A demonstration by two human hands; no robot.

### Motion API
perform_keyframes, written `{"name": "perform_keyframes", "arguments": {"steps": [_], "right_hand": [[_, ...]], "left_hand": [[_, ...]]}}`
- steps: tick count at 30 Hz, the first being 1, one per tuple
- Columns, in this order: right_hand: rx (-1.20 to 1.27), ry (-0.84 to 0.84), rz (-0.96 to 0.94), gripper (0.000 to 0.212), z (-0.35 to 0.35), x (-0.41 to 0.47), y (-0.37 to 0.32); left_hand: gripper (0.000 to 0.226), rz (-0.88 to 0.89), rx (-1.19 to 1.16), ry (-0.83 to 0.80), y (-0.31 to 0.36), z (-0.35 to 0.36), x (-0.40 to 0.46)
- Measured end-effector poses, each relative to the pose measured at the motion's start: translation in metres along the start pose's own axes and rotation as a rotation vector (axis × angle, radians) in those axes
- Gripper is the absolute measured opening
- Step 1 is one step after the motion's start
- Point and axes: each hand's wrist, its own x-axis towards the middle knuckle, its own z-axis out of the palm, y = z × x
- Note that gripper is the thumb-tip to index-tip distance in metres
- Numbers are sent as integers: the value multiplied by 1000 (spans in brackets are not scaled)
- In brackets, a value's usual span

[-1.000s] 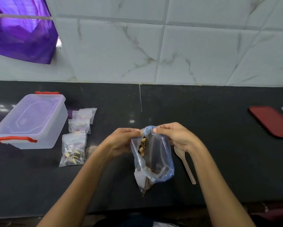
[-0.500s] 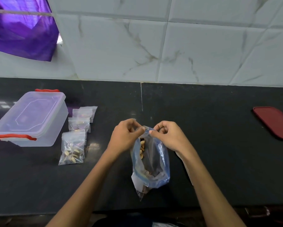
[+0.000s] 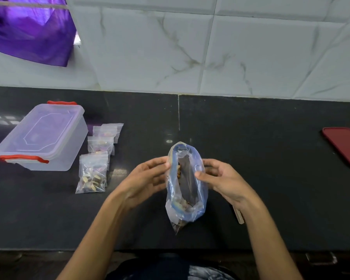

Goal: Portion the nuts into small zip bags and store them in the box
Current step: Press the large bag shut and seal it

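Note:
A large blue-tinted zip bag [image 3: 187,199] with nuts at its bottom stands in the middle of the black counter, its mouth spread wide. My left hand [image 3: 145,178] pinches the left rim. My right hand [image 3: 220,178] holds the right rim, thumb over the edge and fingers behind. Three small zip bags lie in a row to the left; the nearest small bag [image 3: 92,175] holds nuts, and two more small bags [image 3: 101,143] lie behind it. The clear storage box [image 3: 42,136] with red latches sits far left with its lid on.
A wooden spoon [image 3: 239,216] lies under my right wrist, mostly hidden. A dark red lid [image 3: 344,148] rests at the right edge of the counter. Purple cloth [image 3: 28,29] hangs at the top left against the tiled wall. The counter's front edge runs just below the bag.
My hands were together at the big bag's top. They have moved apart, pulling the mouth wide, and the bag stands taller.

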Motion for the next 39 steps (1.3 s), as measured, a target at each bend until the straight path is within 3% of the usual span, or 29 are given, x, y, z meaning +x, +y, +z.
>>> {"name": "perform_keyframes", "arguments": {"steps": [3, 7, 9, 12, 14, 15, 17, 19, 21, 24, 26, 29, 31, 33, 34, 37, 39], "right_hand": [[-85, 178, -29, 16, 6, -3, 2], [-523, 646, -312, 18, 22, -7, 5], [-580, 696, -437, 20, 26, -11, 6], [-246, 476, -303, 21, 26, -19, 4], [104, 247, -133, 31, 27, -26, 6], [162, 184, -76, 37, 24, -28, 11], [60, 135, -39, 38, 17, -31, 21], [-90, 80, -29, 27, 11, -36, 27], [-74, 9, -3, 19, 9, -38, 31], [-45, 70, -6, 16, 11, -36, 33], [-63, 196, -37, 15, 16, -37, 33], [-277, 470, -156, 16, 24, -44, 29], [-368, 528, -218, 21, 29, -51, 24], [-276, 464, -196, 16, 31, -58, 19], [-138, 388, -146, 15, 32, -61, 16], [485, 76, 18, 44, 27, -68, 10], [679, -33, 44, 56, 23, -72, 12]], "left_hand": [[27, 50, 131, 66, -10, 4, -3], [12, 411, 673, 611, -17, 17, -4], [9, 571, 760, 747, -18, 26, -9], [10, 458, 498, 729, -25, 38, -13], [16, 245, 65, 528, -28, 41, -15], [21, 164, -134, 395, -30, 38, -17], [33, 97, -297, 232, -38, 27, -23], [40, 98, -240, 146, -48, 18, -28], [37, 120, -91, 114, -57, 13, -31], [28, 214, 115, 164, -62, 15, -30], [20, 304, 215, 288, -62, 22, -30], [20, 454, 486, 620, -59, 38, -32], [20, 511, 621, 808, -57, 47, -34], [19, 465, 544, 854, -54, 54, -36], [18, 404, 400, 825, -51, 56, -37], [11, 198, -157, 555, -43, 60, -46], [20, 164, -348, 368, -43, 55, -54]]}}
